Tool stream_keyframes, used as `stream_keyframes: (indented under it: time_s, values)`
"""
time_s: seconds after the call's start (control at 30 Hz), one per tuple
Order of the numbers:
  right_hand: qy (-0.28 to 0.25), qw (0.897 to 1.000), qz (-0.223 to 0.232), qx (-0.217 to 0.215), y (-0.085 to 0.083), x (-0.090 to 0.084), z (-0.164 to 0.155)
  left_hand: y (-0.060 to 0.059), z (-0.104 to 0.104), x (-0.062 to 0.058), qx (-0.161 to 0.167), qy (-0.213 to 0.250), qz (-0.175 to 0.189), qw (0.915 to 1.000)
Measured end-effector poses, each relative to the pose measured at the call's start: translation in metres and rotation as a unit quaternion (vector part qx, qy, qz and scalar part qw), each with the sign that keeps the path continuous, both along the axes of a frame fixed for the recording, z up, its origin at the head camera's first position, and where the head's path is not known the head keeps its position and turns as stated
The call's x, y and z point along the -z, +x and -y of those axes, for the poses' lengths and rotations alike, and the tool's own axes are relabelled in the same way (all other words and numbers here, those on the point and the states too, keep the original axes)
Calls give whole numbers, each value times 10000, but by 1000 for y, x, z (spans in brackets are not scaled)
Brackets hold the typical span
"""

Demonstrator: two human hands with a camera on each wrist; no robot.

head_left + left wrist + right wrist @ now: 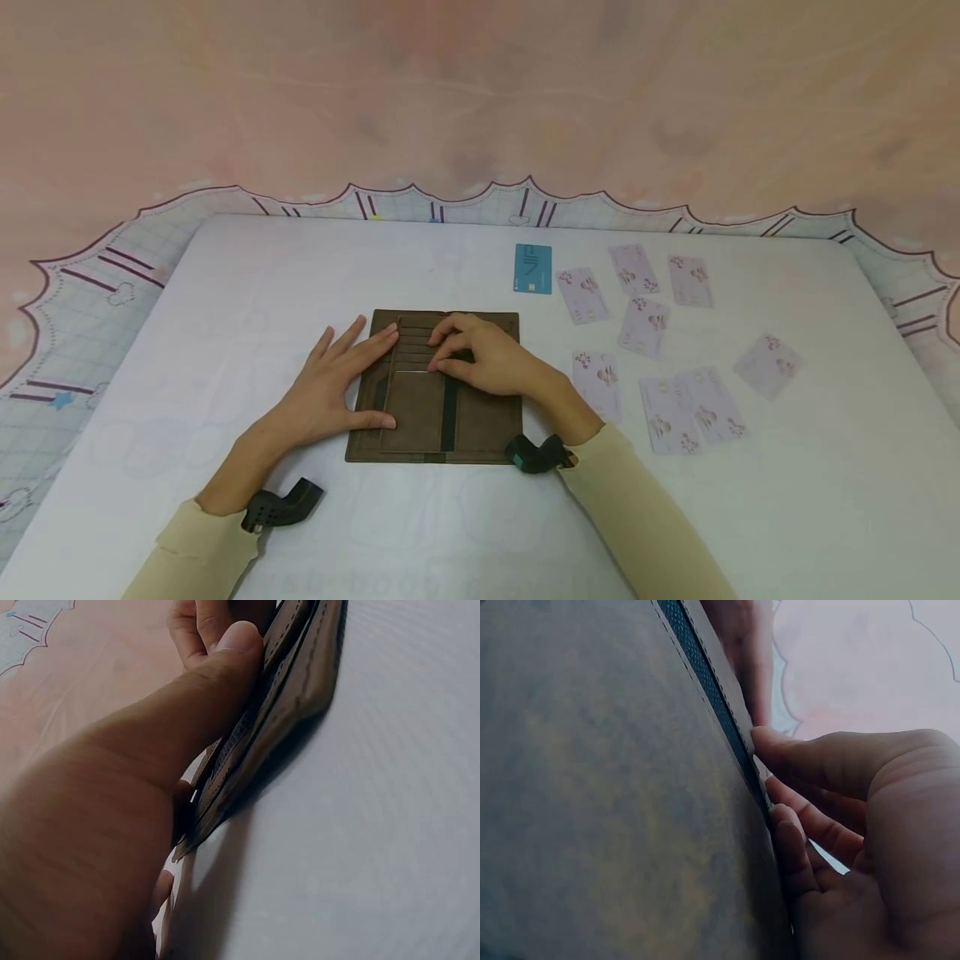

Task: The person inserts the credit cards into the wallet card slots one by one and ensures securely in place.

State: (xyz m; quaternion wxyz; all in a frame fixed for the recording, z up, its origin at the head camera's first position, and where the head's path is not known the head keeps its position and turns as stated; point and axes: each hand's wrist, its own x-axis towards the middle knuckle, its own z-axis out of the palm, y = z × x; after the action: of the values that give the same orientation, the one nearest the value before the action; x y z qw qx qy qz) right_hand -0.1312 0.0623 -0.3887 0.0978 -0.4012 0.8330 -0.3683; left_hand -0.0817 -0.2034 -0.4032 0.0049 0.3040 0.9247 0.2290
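White table [225, 275], both hands on wallet [420, 417]: left hand [330, 387] flat, right hand [487, 358] pinching card [417, 372].

A brown card wallet [435, 400] lies open and flat on the white table, long side running away from the person. Its upper half shows a stack of horizontal card slots; a dark green strip runs down the lower half. A pale card edge shows at the slots, mostly hidden.
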Motion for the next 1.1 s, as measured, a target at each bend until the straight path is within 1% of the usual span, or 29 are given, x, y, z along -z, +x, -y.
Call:
stream_keyframes:
  time_s: [0.17,0.3,0.4,0.47,0.63,0.8,0.97,1.1]
  values:
    - [50,10000,7,15,-1,-1,-1,0,0,0,-9,4,-35,10000]
    - [-145,9998,71,152,-4,-5,-4,1,1,-1,-9,23,-64,10000]
    - [-299,9985,138,428,-7,-10,-11,1,1,-1,-26,6,-67,10000]
    - [-381,9965,194,724,-9,-14,-19,1,1,-1,-40,-5,-70,10000]
    - [-558,9850,255,1610,-17,-25,-38,2,0,-2,-38,-4,-92,10000]
    - [-470,9720,200,2295,-32,-32,-57,3,1,-2,-46,-9,-119,9999]
    - [-550,9601,263,2729,-49,-34,-74,3,1,-2,-37,-6,-117,9999]
    - [-681,9523,444,2940,-59,-30,-86,2,1,-4,-26,-26,-80,10000]
